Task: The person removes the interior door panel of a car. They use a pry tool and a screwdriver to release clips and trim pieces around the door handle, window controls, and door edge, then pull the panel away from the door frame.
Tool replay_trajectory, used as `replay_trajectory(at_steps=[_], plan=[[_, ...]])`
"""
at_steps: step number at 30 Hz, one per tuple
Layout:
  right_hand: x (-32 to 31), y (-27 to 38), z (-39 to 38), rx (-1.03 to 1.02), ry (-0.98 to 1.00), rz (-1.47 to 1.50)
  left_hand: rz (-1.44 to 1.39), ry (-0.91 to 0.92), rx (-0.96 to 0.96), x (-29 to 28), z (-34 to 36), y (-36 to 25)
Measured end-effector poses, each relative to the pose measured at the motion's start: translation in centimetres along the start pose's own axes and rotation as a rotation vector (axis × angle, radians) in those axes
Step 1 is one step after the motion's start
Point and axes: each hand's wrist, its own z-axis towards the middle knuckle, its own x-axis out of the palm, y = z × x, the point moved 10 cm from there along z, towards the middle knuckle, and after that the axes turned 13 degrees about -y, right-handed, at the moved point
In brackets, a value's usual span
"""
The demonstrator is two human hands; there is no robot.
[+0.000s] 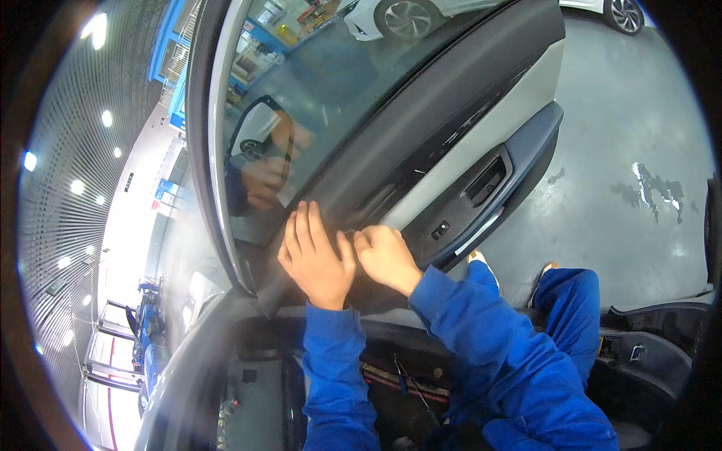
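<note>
My left hand (314, 255) lies with fingers stretched out against the dark upper trim of an open car door (432, 90), near the front lower corner of the window. Just to its right, my right hand (383, 255) is closed at the trim with fingers curled, and what it holds, if anything, is hidden. Further right on the door are the armrest (526, 146), a door handle recess (485, 180) and a small switch (440, 229). The glass (331, 68) reflects hands and a car.
Below my arms, long thin tools (402, 376) lie in the dark doorway beside the door sill area (647, 353). A white car (583, 7) stands behind the door on the grey floor (624, 135). Blue equipment (150, 338) is at the far left. My legs (564, 301) show at right.
</note>
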Motion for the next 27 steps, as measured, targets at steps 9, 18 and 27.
replay_trajectory(at_steps=[9, 18, 27], plan=[[0.0, 0.1, 0.0, -0.079, 0.055, -0.026, 0.012, -0.009, -0.002, -0.1, 0.1, 0.0], [-0.4, -0.3, 0.5, -0.233, 0.012, 0.07, 0.012, -0.034, 0.013, -0.1, 0.0, -0.1], [-0.3, -1.5, 0.3, -0.187, -0.087, 0.163, 0.0, -0.062, 0.007, -0.2, 0.1, -0.2]])
